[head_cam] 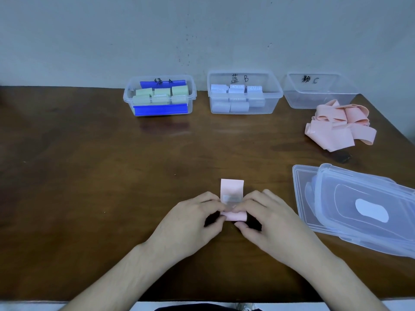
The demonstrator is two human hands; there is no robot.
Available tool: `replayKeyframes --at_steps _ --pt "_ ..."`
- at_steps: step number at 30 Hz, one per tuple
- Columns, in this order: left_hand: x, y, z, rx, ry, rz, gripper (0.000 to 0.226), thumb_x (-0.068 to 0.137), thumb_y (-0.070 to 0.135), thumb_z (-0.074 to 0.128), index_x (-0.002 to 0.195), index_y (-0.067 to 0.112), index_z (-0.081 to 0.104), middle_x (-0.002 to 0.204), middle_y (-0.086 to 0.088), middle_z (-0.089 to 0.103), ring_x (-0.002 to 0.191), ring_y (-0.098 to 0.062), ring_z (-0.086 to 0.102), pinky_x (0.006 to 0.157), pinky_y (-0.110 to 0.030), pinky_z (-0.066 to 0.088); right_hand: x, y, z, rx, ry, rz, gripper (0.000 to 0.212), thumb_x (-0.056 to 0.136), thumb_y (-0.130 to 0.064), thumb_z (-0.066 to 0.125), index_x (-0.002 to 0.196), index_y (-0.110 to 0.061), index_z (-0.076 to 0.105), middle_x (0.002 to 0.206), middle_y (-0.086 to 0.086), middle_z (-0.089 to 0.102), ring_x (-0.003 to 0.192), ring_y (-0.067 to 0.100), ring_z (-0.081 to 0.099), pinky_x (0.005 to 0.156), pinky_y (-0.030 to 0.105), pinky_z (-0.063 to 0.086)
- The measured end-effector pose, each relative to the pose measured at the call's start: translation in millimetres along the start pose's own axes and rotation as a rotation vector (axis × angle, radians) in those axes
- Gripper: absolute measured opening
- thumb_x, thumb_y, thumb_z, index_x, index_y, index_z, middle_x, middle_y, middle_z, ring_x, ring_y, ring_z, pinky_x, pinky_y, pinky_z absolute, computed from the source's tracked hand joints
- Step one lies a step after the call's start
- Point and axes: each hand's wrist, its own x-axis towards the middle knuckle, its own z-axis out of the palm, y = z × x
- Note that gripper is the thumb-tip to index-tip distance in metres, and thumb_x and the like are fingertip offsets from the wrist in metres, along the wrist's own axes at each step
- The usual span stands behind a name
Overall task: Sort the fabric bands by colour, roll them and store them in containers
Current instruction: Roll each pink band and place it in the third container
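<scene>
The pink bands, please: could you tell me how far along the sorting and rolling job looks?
Done: container A holds green rolls and container B holds blue rolls. In hand: the left hand and right hand pinch a partly rolled pink band. Left: the loose pink pile, empty container C, and the lids lying off.

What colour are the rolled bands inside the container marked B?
The rolled bands in container B are pale blue, almost white; the head view shows it.
</scene>
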Motion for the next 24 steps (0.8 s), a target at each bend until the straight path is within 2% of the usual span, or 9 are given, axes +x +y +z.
replayKeyframes --at_steps 3,8,13,16,19,21,24 --pt "0 0 2 0.004 0.024 0.006 0.026 0.097 0.033 0.058 0.121 0.032 0.068 0.111 0.022 0.056 0.079 0.001 0.053 0.069 -0.009 0.044 2 2 1 0.017 0.002 0.017 0.021 0.088 -0.037 0.06 0.107 -0.032 0.067 0.103 -0.019 0.059 0.09 0.001 0.048 0.076 0.017 0.043" --pt "0 4 4 0.017 0.026 0.023 0.024 0.094 0.029 0.062 0.117 0.031 0.064 0.112 0.02 0.053 0.075 0.013 0.048 0.064 0.0 0.036 6 4 1 0.076 -0.022 0.056 0.021 0.09 -0.041 0.056 0.106 -0.034 0.067 0.102 -0.022 0.058 0.092 0.0 0.048 0.078 0.014 0.039" --pt "5 -1 4 0.047 0.014 0.011 0.022 0.09 0.021 0.068 0.112 0.027 0.065 0.111 0.017 0.058 0.068 0.014 0.045 0.064 0.002 0.035 8 7 2 0.045 -0.034 0.082 0.029 0.091 -0.042 0.056 0.116 -0.033 0.068 0.109 -0.023 0.058 0.098 0.001 0.046 0.083 0.017 0.041" --pt "8 -5 4 0.062 0.022 0.004 0.023 0.094 0.024 0.063 0.117 0.027 0.066 0.115 0.019 0.057 0.071 0.006 0.049 0.067 -0.003 0.041 10 8 2 -0.006 -0.001 0.067 0.034 0.091 -0.043 0.058 0.122 -0.033 0.065 0.116 -0.021 0.056 0.1 0.006 0.049 0.085 0.022 0.046" --pt "12 -7 3 0.069 0.021 -0.002 0.025 0.098 0.026 0.057 0.122 0.027 0.065 0.118 0.019 0.055 0.08 -0.004 0.055 0.072 -0.012 0.048 13 9 3 -0.013 0.019 0.096 0.029 0.087 -0.038 0.07 0.115 -0.033 0.063 0.115 -0.019 0.057 0.099 0.007 0.051 0.082 0.025 0.051" --pt "14 -7 1 0.07 0.016 -0.001 0.027 0.099 0.027 0.055 0.125 0.028 0.064 0.118 0.019 0.052 0.083 -0.006 0.057 0.074 -0.018 0.05 15 10 4 -0.013 0.015 0.086 0.028 0.086 -0.036 0.072 0.112 -0.032 0.063 0.113 -0.019 0.058 0.098 0.006 0.05 0.08 0.024 0.05" --pt "15 -7 0 0.068 0.019 -0.001 0.032 0.098 0.027 0.057 0.129 0.026 0.061 0.119 0.018 0.049 0.076 -0.005 0.054 0.071 -0.017 0.05 17 11 3 0.0 0.017 0.084 0.022 0.088 -0.038 0.066 0.109 -0.031 0.066 0.108 -0.019 0.059 0.094 0.004 0.048 0.077 0.018 0.043"
